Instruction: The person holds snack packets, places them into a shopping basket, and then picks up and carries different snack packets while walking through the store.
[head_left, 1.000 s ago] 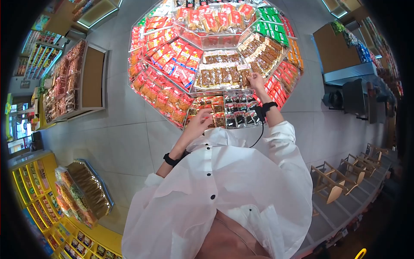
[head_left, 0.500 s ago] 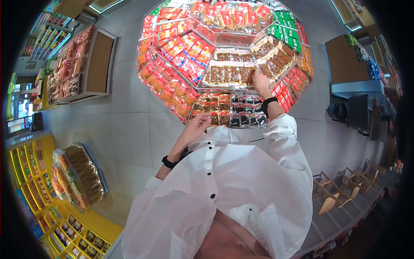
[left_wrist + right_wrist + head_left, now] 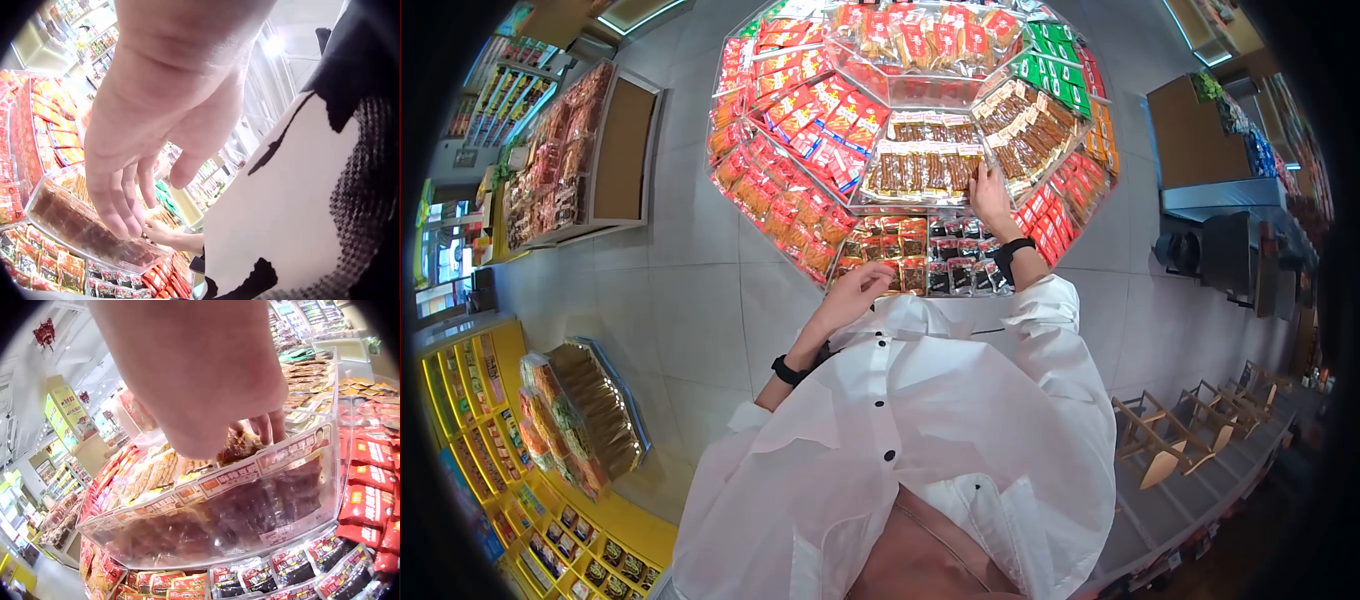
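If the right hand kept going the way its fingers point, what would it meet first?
Probably the brown snack packets in the clear bin: the right hand already reaches over the rim, fingers down. Depth is unclear.

Right hand [image 3: 990, 195] lowered from the bin's upper rim a second ago, fingers now dipped among the brown snack packets [image 3: 920, 170] in the clear bin [image 3: 206, 519], left hand [image 3: 855, 285] drifted slightly lower.

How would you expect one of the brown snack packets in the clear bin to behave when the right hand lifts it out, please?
The brown snack packets look flat and film-wrapped, so probably light and somewhat floppy. Their glossy wrap may be slippery under the right hand reaching into the clear bin. Lying loosely side by side, neighbours could shift when one is pulled.
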### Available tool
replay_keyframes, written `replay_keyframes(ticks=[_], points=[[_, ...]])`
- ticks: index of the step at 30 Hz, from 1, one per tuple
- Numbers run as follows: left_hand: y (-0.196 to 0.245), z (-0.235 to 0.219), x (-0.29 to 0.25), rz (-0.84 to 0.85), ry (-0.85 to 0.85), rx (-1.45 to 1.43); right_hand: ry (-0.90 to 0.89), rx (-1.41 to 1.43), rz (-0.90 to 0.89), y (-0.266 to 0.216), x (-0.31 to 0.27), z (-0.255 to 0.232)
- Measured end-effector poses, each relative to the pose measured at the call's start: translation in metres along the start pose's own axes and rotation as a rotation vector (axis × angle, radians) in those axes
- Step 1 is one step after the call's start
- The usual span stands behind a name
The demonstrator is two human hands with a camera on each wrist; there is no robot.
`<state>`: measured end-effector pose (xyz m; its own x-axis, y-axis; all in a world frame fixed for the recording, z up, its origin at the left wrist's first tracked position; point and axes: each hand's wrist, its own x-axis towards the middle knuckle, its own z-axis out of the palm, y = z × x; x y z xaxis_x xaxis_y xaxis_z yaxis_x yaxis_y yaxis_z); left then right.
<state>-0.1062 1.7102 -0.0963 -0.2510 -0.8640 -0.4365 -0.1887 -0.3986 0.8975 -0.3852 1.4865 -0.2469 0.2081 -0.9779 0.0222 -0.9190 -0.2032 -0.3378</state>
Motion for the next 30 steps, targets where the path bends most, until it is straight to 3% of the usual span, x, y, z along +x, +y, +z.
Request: replay_keyframes(ticks=[2,4,6,8,12,16,17,20,24,26,28,29,30], points=[[0.0,0.0,-0.005,0.006,0.042,-0.022,0.062,-0.012,-0.011,-0.008,0.001,-0.007],[-0.001,-0.001,-0.009,0.01,0.09,-0.047,0.165,-0.046,-0.209,-0.015,0.003,-0.012],[-0.003,-0.003,-0.015,0.026,0.123,-0.032,0.143,-0.036,-0.228,-0.019,0.007,-0.004],[-0.004,-0.004,-0.023,0.001,0.143,-0.039,0.038,-0.024,-0.072,-0.027,0.009,0.0],[0.001,-0.007,-0.045,-0.061,0.171,-0.019,0.106,-0.07,-0.096,-0.027,0.01,0.01],[-0.014,-0.013,-0.058,-0.016,0.212,0.001,0.048,-0.082,-0.084,-0.028,-0.002,0.011],[-0.014,-0.017,-0.059,0.014,0.198,-0.013,0.013,-0.06,-0.068,-0.028,-0.008,0.009],[-0.026,-0.034,-0.064,0.074,0.152,-0.022,0.148,0.065,-0.223,-0.05,-0.051,0.0],[-0.034,-0.073,-0.085,0.079,0.057,-0.012,0.112,0.17,-0.188,-0.102,-0.152,0.014],[-0.037,-0.103,-0.111,0.019,0.054,-0.041,0.025,0.343,-0.094,-0.141,-0.207,0.032],[-0.069,-0.13,-0.127,0.115,0.085,-0.067,-0.375,0.695,0.194,-0.177,-0.24,0.049],[-0.069,-0.148,-0.144,0.095,0.098,-0.083,-0.381,0.679,0.173,-0.203,-0.239,0.055],[-0.076,-0.163,-0.156,0.106,0.119,-0.1,-0.585,0.994,0.324,-0.233,-0.238,0.056]])
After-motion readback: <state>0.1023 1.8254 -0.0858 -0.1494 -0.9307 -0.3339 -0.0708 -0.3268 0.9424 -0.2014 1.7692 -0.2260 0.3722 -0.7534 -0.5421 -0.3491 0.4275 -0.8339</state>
